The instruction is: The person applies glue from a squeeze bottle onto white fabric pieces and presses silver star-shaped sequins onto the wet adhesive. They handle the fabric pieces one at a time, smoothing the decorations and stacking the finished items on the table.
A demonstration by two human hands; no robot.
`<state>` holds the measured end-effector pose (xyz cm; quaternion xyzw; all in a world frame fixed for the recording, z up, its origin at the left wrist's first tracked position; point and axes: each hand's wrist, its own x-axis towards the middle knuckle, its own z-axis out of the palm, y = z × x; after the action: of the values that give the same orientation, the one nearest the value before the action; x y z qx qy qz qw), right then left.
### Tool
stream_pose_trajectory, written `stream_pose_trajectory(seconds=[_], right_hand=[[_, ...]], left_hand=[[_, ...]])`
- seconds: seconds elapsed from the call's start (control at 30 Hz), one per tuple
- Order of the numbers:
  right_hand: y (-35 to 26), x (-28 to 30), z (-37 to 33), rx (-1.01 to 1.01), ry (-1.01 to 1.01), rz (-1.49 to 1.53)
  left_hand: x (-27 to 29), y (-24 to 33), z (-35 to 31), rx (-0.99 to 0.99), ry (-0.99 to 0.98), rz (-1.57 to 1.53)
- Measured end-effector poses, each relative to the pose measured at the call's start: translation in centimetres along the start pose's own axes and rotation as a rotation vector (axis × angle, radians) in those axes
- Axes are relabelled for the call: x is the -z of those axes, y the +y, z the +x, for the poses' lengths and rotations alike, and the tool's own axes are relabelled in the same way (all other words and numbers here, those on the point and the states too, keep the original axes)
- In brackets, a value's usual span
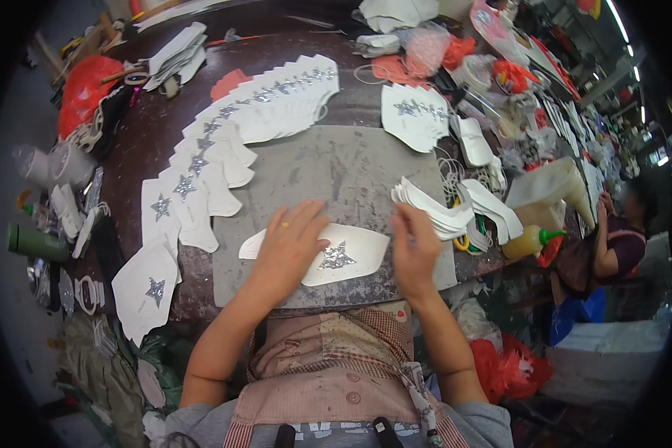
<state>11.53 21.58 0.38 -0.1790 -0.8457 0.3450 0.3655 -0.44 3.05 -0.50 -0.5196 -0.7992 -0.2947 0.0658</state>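
Observation:
A white shoe-upper piece with a silver glitter star [337,255] lies on the grey work board [313,168] in front of me. My left hand [291,243] rests on its left part, fingers stretched out and a ring on one of them. Nothing is gripped in that hand. My right hand [417,246] is beside the right end of the piece, close to a stack of curved white strips [433,209]. Its fingers are bent and slightly blurred, so whether they pinch a strip is not plain.
Overlapping star pieces [201,160] curve along the left and far side of the board. More star pieces [416,116] lie at the far right. A yellow bottle with a green tip [526,243] stands right, near a translucent container [549,190]. Another person [620,243] sits farther right.

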Motion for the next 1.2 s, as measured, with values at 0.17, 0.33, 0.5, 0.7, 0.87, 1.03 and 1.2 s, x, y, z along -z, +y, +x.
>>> stream_pose_trajectory(seconds=[0.17, 0.33, 0.5, 0.7, 0.87, 1.03, 1.2], right_hand=[[2.6, 5.5, 3.5, 0.098, 0.079, -0.327], [7.7, 6.2, 3.2, 0.235, -0.215, -0.510], [6.0, 4.9, 2.8, 0.279, -0.162, -0.523], [4.3, 5.9, 4.0, 0.267, 0.010, -0.576], [0.5, 9.1, 1.8, 0.173, 0.256, -0.337], [-0.3, 5.8, -3.4, -0.193, -0.083, 0.002], [0.8, 3.8, -4.6, -0.198, -0.056, 0.039]], left_hand=[[6.3, 1.9, -4.0, -0.032, 0.172, -0.033], [17.4, -0.7, -11.4, 0.635, 0.539, 0.121], [19.0, -7.2, -17.8, 0.740, 0.347, 0.397], [13.7, -2.6, -2.3, 0.145, 0.370, 0.145], [2.2, -0.1, 13.6, -0.255, 0.093, -0.074], [-10.1, -1.9, 24.8, 0.405, -0.215, 0.122], [-12.8, -2.6, 26.0, 0.646, -0.199, 0.015]])
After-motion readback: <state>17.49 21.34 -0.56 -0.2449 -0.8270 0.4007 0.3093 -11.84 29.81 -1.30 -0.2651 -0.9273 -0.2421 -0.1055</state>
